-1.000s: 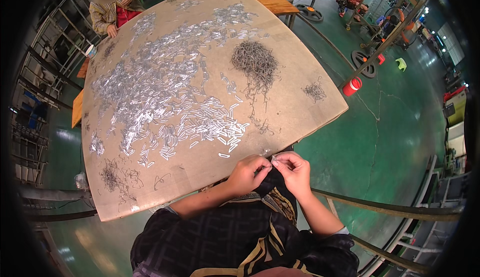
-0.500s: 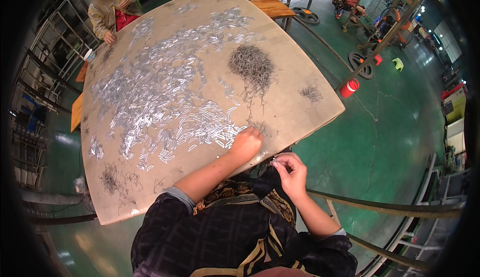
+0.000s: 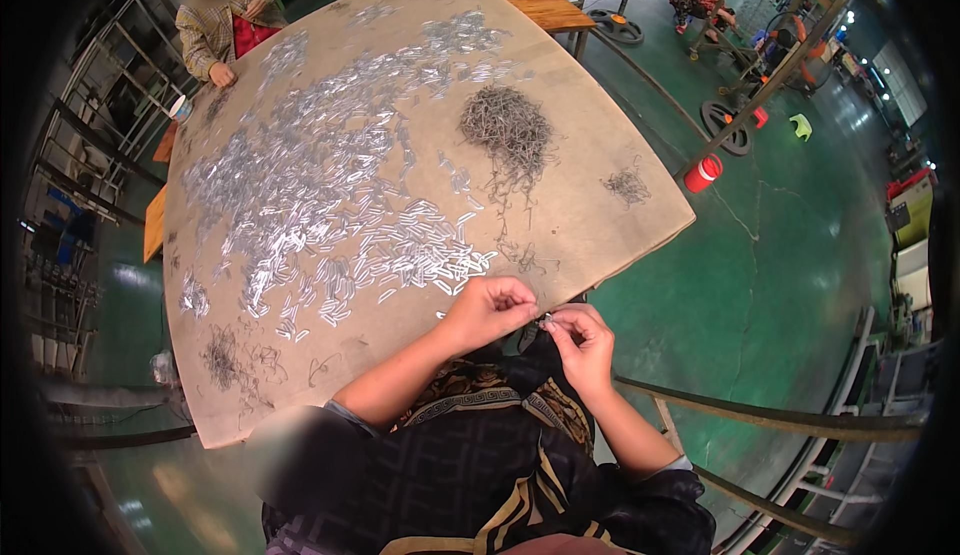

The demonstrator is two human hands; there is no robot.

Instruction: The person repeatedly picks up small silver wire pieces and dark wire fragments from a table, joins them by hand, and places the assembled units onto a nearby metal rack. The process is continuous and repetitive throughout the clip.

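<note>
Left hand and right hand: fingertips pinched together on a small metal piece, at the surface near edge. Silver pieces cover the middle; bare margin along the right edge.

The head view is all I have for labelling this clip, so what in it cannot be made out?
- Head view: the tiny piece between the left hand and right hand is too small; fingers cover it.
- Single silvery pieces and the dark wire heap blur into masses.
- The table near edge is hidden by the person's arms and dark clothing.
- Far workers are too small.
</note>
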